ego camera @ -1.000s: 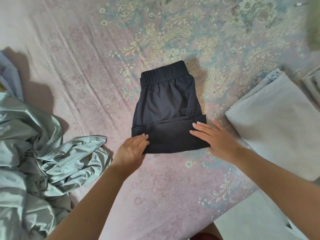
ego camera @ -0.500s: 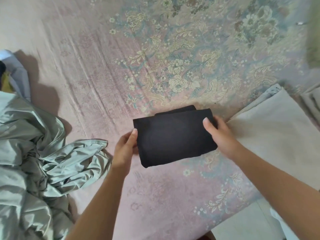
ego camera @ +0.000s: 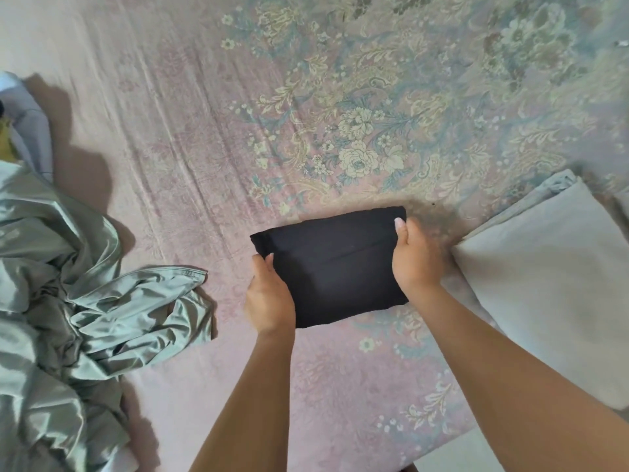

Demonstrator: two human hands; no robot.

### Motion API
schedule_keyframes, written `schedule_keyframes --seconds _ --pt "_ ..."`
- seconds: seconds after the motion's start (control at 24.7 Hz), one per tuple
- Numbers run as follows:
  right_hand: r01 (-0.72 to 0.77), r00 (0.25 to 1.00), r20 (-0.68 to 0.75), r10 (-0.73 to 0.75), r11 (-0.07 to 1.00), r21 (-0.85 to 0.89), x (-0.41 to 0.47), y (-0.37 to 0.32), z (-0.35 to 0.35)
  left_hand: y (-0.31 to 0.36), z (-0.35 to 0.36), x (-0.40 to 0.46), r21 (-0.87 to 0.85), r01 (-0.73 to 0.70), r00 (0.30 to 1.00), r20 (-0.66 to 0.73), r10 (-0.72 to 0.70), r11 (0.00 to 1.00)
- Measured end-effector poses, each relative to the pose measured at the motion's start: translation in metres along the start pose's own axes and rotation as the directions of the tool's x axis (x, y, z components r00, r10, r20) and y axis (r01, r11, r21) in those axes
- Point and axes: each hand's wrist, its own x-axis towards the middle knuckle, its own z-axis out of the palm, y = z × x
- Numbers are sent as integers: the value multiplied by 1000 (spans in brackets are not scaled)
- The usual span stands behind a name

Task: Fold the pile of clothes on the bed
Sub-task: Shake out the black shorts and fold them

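Note:
The black shorts [ego camera: 335,264] are folded into a compact rectangle over the floral bedsheet [ego camera: 211,137]. My left hand [ego camera: 269,298] grips the rectangle's left edge, thumb on top. My right hand [ego camera: 417,257] grips its right edge, thumb on top and fingers hidden underneath. Whether the bundle rests on the sheet or hangs just above it is unclear. A crumpled pile of shiny grey-green clothes [ego camera: 64,294] lies at the left.
A folded light grey garment [ego camera: 551,287] lies on the bed at the right, close to my right hand. More cloth, pale blue-grey [ego camera: 29,127], shows at the far left edge. The bed's near edge runs across the lower right corner.
The shorts lay flat with the hem folded up and both hands pressing on them. They have since been folded over into a small rectangle, which both hands now grip by its sides.

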Motion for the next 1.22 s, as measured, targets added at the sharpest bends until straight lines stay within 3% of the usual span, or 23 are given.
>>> schedule_keyframes --seconds 0.08,0.24,0.32,0.41,0.49,0.53,0.57,0.61,0.65,0.73,0.77,0.89,1.01,1.09,1.18,1.22 --pt "-15 1000 -20 14 998 -69 7 3 7 0 6 1 67 12 999 -45 -9 998" --pt "170 963 -201 -180 983 -65 4 8 0 0 7 -2 43 -9 993 -114 13 999" --pt "156 982 -79 -173 971 -180 12 6 2 -1 9 5 65 67 997 -28 -66 996" --pt "102 994 -16 -109 964 -245 18 -2 0 2 7 9 54 89 996 -29 -87 995" --pt "202 952 -140 -272 902 -382 11 -11 -7 10 1 7 150 -154 961 -207 183 977" --pt "346 875 -170 -453 831 -435 1 -14 -7 15 0 3 235 -362 881 -229 413 902" --pt "528 756 -141 -640 722 -447 -10 -13 -5 20 3 -3 301 -569 754 -181 632 765" --pt "682 670 -12 -742 621 -387 -19 -13 -3 27 6 -8 305 -702 661 -59 748 644" --pt "765 632 183 -753 570 -298 -23 -13 -3 33 12 -8 290 -770 613 88 785 569" --pt "767 599 594 -536 598 -233 -20 -9 -2 32 22 -4 321 -800 597 352 721 507" --pt "766 587 676 -447 578 -283 -14 -3 0 26 24 -1 358 -800 599 424 679 482" --pt "819 554 686 -471 459 -346 -6 11 11 13 30 7 388 -802 597 528 603 454" --pt "803 591 595 -545 466 -371 -10 23 8 16 25 10 396 -809 587 550 593 434" --pt "799 600 557 -574 454 -394 -16 34 -2 13 15 3 355 -853 522 578 628 382" --pt "825 563 584 -585 364 -431 -23 40 -6 5 9 -11 328 -912 408 683 606 246" --pt "831 549 584 -598 319 -456 -22 41 -5 1 10 -16 347 -918 394 722 569 195"
